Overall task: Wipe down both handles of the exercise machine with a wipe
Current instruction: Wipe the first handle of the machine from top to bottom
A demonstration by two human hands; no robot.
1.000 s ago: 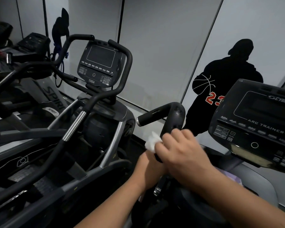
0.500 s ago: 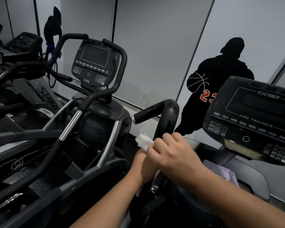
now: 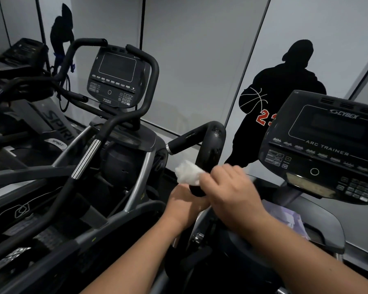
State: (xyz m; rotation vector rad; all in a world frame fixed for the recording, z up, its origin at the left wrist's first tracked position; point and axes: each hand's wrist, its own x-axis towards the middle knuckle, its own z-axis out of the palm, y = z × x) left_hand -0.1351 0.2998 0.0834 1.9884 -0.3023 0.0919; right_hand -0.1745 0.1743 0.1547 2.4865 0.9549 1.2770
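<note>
The black left handle [image 3: 210, 149] of the exercise machine rises in the middle of the view and bends left into a short grip with a silver end. My right hand [image 3: 232, 192] holds a crumpled white wipe [image 3: 188, 172] against the handle's upright part, fingers curled round it. Just below, my left hand [image 3: 184, 205] grips the handle's lower shaft, partly hidden behind my right hand. The machine's other handle is out of view.
The machine's console [image 3: 327, 145], marked ARC TRAINER, stands at the right. A second machine with console [image 3: 115, 79] and curved black bars [image 3: 151, 81] stands close on the left. A pale purple packet [image 3: 289, 219] lies below the console. A wall panel with a dark figure decal [image 3: 280, 98] is behind.
My right hand with the wipe has slid slightly down the handle's upright part. My left hand keeps its grip below.
</note>
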